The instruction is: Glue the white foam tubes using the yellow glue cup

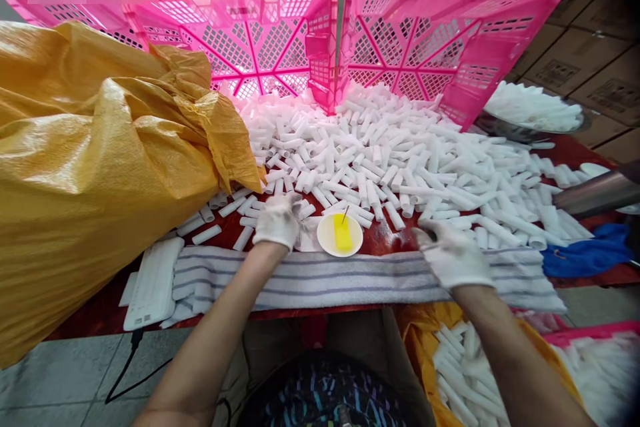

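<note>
Both hands wear white gloves and work at the near edge of a red surface [590,275]. Left hand [277,220] is curled loosely, fingers bent down among a few loose white tubes [380,153], just beside a small white dish [325,235] that holds a yellow block [343,235]; whether it pinches a tube I cannot tell. Right hand [453,255] lies knuckles up, fingers half closed, at the front of the tube heap and touching a striped towel [350,278] along the edge. Behind the heap two pink crates [260,40] stand tipped up. A big yellow sack [85,167] crowds the left side, a blue cloth [587,255] lies right, and a white flat device [153,283] rests beside the towel.
</note>
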A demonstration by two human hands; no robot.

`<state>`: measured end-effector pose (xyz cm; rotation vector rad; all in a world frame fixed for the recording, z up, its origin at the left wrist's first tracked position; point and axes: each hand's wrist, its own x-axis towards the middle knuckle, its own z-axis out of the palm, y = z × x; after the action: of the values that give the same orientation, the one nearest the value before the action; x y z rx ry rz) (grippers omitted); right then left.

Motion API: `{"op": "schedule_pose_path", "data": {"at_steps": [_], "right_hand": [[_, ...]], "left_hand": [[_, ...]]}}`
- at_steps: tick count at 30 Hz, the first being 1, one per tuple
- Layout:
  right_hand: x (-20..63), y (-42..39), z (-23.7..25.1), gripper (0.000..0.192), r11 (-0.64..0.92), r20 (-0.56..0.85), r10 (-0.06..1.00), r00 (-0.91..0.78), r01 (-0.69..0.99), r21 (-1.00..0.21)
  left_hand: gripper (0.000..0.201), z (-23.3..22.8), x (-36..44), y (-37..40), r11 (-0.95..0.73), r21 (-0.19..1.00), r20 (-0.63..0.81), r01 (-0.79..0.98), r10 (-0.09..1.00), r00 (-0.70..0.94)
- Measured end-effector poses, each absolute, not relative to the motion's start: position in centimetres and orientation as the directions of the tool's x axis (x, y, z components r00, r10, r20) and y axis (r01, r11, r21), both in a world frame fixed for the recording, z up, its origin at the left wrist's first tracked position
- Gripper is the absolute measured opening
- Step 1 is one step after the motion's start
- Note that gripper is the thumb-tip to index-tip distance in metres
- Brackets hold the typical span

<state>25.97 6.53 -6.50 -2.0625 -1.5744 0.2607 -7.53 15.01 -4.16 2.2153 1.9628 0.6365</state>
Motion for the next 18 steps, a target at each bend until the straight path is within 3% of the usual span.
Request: {"op": "schedule_pose_path", "data": {"at_steps": [4, 6, 10, 12, 14, 16, 18], "right_hand": [[21.9, 11.6, -7.1, 0.038, -0.288, 0.025, 0.951, 0.309, 0.91, -0.297], [21.2, 12.3, -7.3, 0.035, -0.273, 0.007, 0.959, 0.284, 0.929, -0.25], [21.8, 11.3, -7.5, 0.034, -0.31, 0.026, 0.945, 0.325, 0.92, -0.238], [22.3, 10.1, -7.2, 0.04, -0.324, 0.084, 0.922, 0.377, 0.873, -0.366], [22.3, 8.8, -6.6, 0.046, -0.266, 0.087, 0.916, 0.391, 0.756, -0.598], [21.5, 7.6, -5.9, 0.049, -0.178, -0.016, 0.961, 0.277, 0.57, -0.802], [20.1, 6.9, -5.4, 0.051, -0.158, -0.139, 0.987, 0.075, 0.393, -0.906]], "left_hand": [[0.029, -3.6, -9.6, 16.4, 0.061, 0.244, 0.075, 0.968, 0.994, -0.082], [0.031, -3.9, -10.1, 16.1, 0.1, 0.213, -0.024, 0.972, 0.995, -0.097], [0.037, -4.7, -9.1, 15.2, 0.1, 0.159, -0.072, 0.982, 0.993, -0.09], [0.04, -4.7, -8.6, 14.8, 0.1, 0.224, -0.064, 0.97, 0.994, -0.088], [0.042, -4.6, -8.5, 14.5, 0.082, 0.368, -0.03, 0.926, 0.997, -0.076], [0.042, -4.5, -8.8, 14.0, 0.045, 0.538, 0.003, 0.842, 0.998, -0.055], [0.038, -4.7, -9.0, 13.4, 0.012, 0.708, -0.003, 0.706, 1.0, -0.014]]}}
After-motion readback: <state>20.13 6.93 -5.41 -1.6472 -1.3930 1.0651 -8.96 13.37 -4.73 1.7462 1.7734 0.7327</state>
